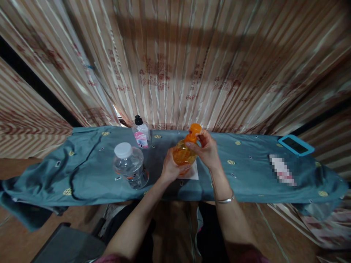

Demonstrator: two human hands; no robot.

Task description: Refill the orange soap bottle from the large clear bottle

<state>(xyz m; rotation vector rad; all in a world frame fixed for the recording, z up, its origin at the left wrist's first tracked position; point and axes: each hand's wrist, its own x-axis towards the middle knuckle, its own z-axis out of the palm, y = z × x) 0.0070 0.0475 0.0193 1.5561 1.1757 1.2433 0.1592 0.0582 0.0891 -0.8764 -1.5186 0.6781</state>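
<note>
An orange pump bottle [184, 152] with amber see-through sides is between my two hands, tilted a little, above a white sheet [193, 171]. My left hand [173, 166] is wrapped round its body from the left. Thumb and fingers of my right hand [204, 146] pinch the orange collar under the pump head [195, 128]. To the left stands a large clear plastic jar [133, 170] with a white lid [123, 150]. Behind it is a smaller clear bottle [142, 135] with a black cap and a pink label.
A grey-green patterned cloth [233, 182] covers the narrow table. At the far right lie a blue-framed device [296, 145] with a dark screen and a blurred-out white and red item [282, 170]. Pleated curtains [175, 73] hang close behind. A dark seat [71, 244] is at lower left.
</note>
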